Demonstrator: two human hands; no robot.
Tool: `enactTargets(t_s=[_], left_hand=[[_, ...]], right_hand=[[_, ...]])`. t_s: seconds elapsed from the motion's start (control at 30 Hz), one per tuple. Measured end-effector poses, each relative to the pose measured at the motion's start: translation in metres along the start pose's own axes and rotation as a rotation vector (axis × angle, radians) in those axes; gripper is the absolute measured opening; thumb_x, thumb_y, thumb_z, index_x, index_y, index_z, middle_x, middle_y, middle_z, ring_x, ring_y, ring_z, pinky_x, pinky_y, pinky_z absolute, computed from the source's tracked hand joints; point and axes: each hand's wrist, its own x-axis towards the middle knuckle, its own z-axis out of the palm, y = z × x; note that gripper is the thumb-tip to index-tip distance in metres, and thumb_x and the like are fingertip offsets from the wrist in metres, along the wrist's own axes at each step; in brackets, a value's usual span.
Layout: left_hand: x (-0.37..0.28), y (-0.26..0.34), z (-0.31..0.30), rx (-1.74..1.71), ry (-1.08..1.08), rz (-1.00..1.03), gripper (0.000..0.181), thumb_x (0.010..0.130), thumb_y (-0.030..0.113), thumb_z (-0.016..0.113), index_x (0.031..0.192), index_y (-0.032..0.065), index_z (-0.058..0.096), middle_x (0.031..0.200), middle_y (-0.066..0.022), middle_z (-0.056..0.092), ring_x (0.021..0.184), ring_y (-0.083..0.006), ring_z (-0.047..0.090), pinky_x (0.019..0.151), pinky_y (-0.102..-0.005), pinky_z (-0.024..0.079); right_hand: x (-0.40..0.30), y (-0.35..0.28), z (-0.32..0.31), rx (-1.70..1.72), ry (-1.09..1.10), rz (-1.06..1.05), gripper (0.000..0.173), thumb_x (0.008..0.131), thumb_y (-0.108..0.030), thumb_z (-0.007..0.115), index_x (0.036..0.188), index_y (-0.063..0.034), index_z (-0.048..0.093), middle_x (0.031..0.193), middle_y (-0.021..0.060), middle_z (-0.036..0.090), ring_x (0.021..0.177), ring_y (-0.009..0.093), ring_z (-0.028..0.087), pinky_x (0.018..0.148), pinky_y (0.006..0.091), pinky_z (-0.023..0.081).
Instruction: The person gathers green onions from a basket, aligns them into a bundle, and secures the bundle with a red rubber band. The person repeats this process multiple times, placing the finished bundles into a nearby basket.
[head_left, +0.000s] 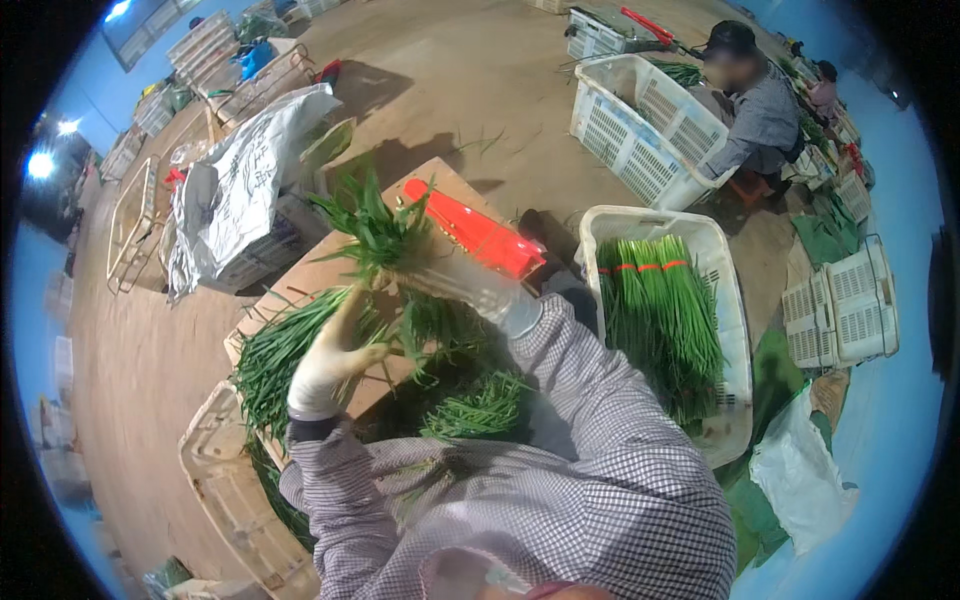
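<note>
My right hand (424, 274), blurred and in a pale glove, grips a bunch of long green leafy stalks, probably garlic chives (375, 225). Loose leaf ends fan out beyond it, and more leaves hang below. My left hand (322, 367), in a white glove, is just left of the bunch with thumb and fingers apart. Its fingertips reach up near the bunch; whether they touch it is unclear. Under the left hand, a pile of loose stalks (281, 356) lies on a wooden board (330, 262). More cut greens (480, 409) rest close to my body.
Red strips (472, 229) lie on the board's far side. At right, a white plastic crate (739, 315) holds several red-banded bundles (660, 322). Beyond, a person (757, 112) leans at another crate (645, 135). A white sack (240, 187) covers a crate at left; an empty-looking crate (225, 480) stands lower left.
</note>
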Motion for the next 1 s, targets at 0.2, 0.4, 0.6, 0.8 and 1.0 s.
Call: enactTargets(t_s=[0.2,0.4,0.6,0.8,1.0], left_hand=[[-0.023,-0.014,0.012,-0.065,0.162,0.060,0.082,0.084,0.007,0.084,0.153,0.0011,0.039,0.142,-0.0120,0.055,0.133,-0.0214,0.054,0.110,-0.0346,0.048],[-0.011,-0.069,0.028,0.445,0.458,0.327,0.037,0.088,0.007,0.078,0.121,-0.0014,0.066,0.114,-0.0103,0.073,0.105,-0.0161,0.067,0.088,-0.0331,0.055],[-0.070,-0.074,0.016,-0.304,0.901,0.288,0.023,0.093,0.010,0.074,0.115,0.0058,0.069,0.102,-0.0055,0.071,0.090,-0.0178,0.066,0.080,-0.0334,0.053],[-0.169,-0.080,-0.039,-0.793,0.980,0.559,0.020,0.094,0.010,0.071,0.112,0.0083,0.062,0.099,-0.0038,0.064,0.089,-0.0170,0.061,0.085,-0.0332,0.052],[-0.254,-0.113,-0.087,-1.012,0.843,0.693,0.012,0.095,0.013,0.064,0.094,0.0105,0.053,0.084,0.0013,0.045,0.076,-0.0145,0.049,0.088,-0.0383,0.048]], right_hand=[[-0.018,-0.037,0.069,-0.603,-0.105,0.017,0.036,0.105,-0.027,0.061,0.131,-0.0021,0.064,0.126,0.0120,0.071,0.112,0.024,0.069,0.095,0.0401,0.057],[-0.009,-0.039,0.112,-0.856,-0.290,0.018,0.046,0.094,-0.028,0.076,0.133,-0.0044,0.065,0.128,0.0153,0.070,0.115,0.025,0.067,0.095,0.0375,0.054],[-0.069,0.038,0.095,-0.800,-0.362,0.217,0.108,0.076,-0.026,0.089,0.162,-0.0044,0.028,0.155,0.0273,0.045,0.138,0.037,0.053,0.114,0.0434,0.044],[-0.184,0.103,0.086,-1.215,-0.552,0.433,0.098,0.080,-0.018,0.078,0.162,-0.0081,0.026,0.130,0.0280,0.061,0.111,0.042,0.067,0.090,0.0471,0.057],[-0.227,0.079,0.102,-1.360,-0.590,0.108,0.044,0.081,-0.009,0.067,0.124,-0.0084,0.063,0.083,0.0148,0.073,0.066,0.032,0.072,0.060,0.0423,0.058]])
